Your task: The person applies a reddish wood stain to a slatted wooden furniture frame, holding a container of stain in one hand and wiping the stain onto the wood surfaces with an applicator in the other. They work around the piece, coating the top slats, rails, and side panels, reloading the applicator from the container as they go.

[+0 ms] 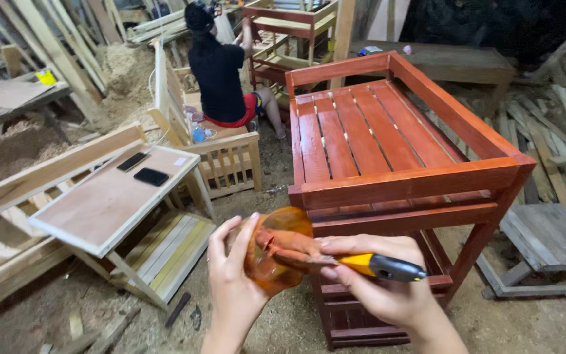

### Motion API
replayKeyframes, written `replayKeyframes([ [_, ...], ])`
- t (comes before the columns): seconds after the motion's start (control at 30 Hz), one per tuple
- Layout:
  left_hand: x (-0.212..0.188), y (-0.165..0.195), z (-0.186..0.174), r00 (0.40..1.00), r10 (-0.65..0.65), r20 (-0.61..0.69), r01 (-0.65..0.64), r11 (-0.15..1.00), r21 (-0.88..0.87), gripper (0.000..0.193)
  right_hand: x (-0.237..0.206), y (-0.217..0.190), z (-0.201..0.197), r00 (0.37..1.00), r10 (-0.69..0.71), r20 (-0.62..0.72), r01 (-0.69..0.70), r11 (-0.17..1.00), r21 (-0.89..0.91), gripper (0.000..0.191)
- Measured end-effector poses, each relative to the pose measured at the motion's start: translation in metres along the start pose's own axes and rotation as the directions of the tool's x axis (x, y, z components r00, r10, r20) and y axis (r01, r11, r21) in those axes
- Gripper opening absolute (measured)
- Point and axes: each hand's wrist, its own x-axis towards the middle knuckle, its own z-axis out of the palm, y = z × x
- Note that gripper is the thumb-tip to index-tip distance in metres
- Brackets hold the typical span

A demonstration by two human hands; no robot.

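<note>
Paintbrush (335,259) and orange container (273,259) in hands above sawdust-strewn workshop floor (283,321).

Single head-worn camera, looking down and forward from the person's own eye level. It's sitting close over the left hand (234,288) and right hand (381,288), which are filling the bottom centre. Beyond them it's facing the red wooden bench (388,151) at near range, with a seated co-worker (221,72) farther back, top left. No second view overlapping.
</note>
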Motion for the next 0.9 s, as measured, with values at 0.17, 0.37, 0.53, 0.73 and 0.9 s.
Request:
replayKeyframes([
  [0.17,-0.005,-0.006,0.0,1.0,-0.009,0.002,0.009,1.0,0.005,0.108,-0.002,-0.002,0.004,0.999,-0.018,0.044,0.021,0.997,-0.071,0.025],
  [0.37,-0.007,-0.008,0.003,1.0,-0.004,-0.018,0.004,1.0,0.001,0.107,0.001,-0.009,0.009,0.998,-0.052,0.034,0.055,0.995,-0.08,0.026],
  [0.53,-0.009,-0.002,0.009,0.99,0.141,0.025,-0.143,0.985,0.099,0.094,0.004,-0.006,0.024,0.984,0.146,0.1,-0.137,0.987,-0.089,0.028],
  [0.73,-0.013,0.007,0.016,0.985,0.169,0.022,-0.17,0.984,0.061,0.088,-0.001,0.001,0.026,0.981,0.091,0.173,-0.063,0.985,-0.163,0.031],
  [0.9,-0.01,0.003,0.025,0.998,-0.005,0.062,0.0,0.997,0.077,0.098,-0.014,0.012,0.013,0.989,0.146,0.027,-0.143,0.985,-0.098,0.027],
])
